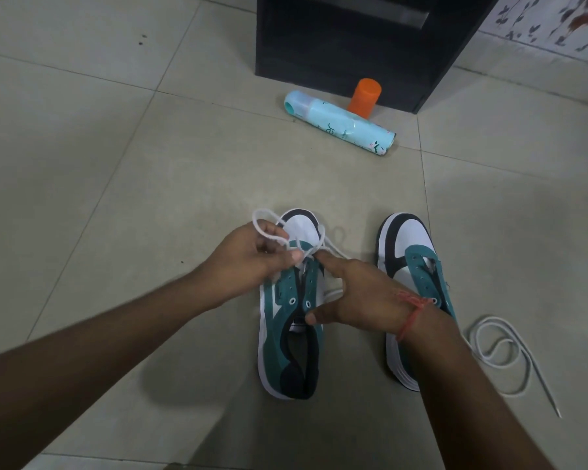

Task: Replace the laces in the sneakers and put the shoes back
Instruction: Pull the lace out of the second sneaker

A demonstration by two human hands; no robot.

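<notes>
Beige floor tiles (pixel 116 147) fill most of the view, and a black cabinet (pixel 353 45) stands at the far end. In front of it a light blue spray can (pixel 340 122) lies on its side, just beside an upright orange cap (pixel 364 96). Two green, white and black sneakers stand side by side on the floor, toes pointing away. The left sneaker (pixel 286 334) has a white lace (pixel 269 220) at its front eyelets. The right sneaker (pixel 408 245) has bare eyelets, and a loose white lace (pixel 503 354) lies curled on the tiles to its right. The left hand (pixel 252 259) pinches the lace above the left sneaker's toe. The right hand (pixel 360 296) rests on this sneaker with its forefinger straight toward the lace and holds nothing; a red thread (pixel 411 313) is around its wrist.
</notes>
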